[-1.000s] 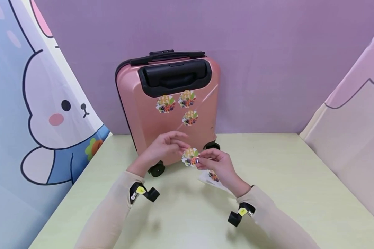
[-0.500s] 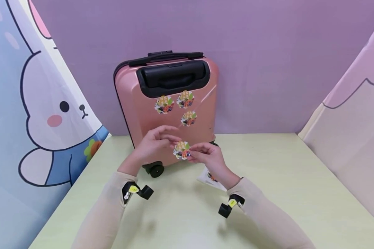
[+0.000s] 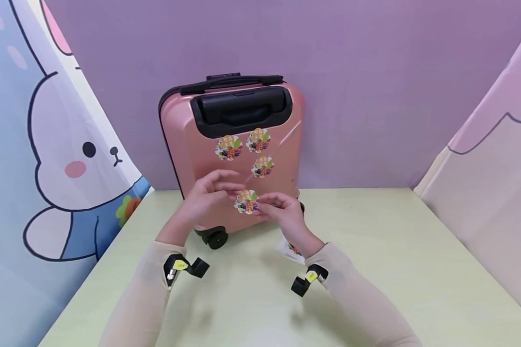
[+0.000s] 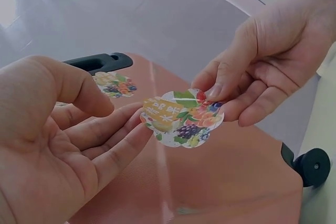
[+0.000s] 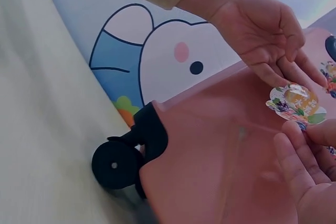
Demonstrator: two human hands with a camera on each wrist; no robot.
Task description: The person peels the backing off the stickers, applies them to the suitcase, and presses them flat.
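My right hand [image 3: 284, 214] pinches a scalloped fruit sticker [image 3: 245, 202] by its right edge, thumb against fingers. The left hand [image 3: 204, 197] is at the sticker's other side, its fingers extended and the thumb held apart. In the left wrist view, those fingertips meet or pass just behind the sticker's left edge; whether they touch it I cannot tell. Behind both hands stands a pink suitcase [image 3: 186, 144], upright, with a black recessed handle. Three matching stickers are on its face: one upper left [image 3: 229, 148], one upper right [image 3: 258, 140] and one lower [image 3: 262, 166].
A white sheet [image 3: 284, 248] bearing another fruit sticker lies on the pale green table [image 3: 373, 250], partly behind the right wrist. One black suitcase wheel [image 3: 217, 238] shows at lower left. A purple backdrop [image 3: 373, 96] rises behind, and a rabbit-print cloth [image 3: 82, 144] hangs at left.
Both hands have moved up and left together, bringing the pinched sticker from the suitcase's bottom edge to in front of its lower face. The right hand keeps its pinch.
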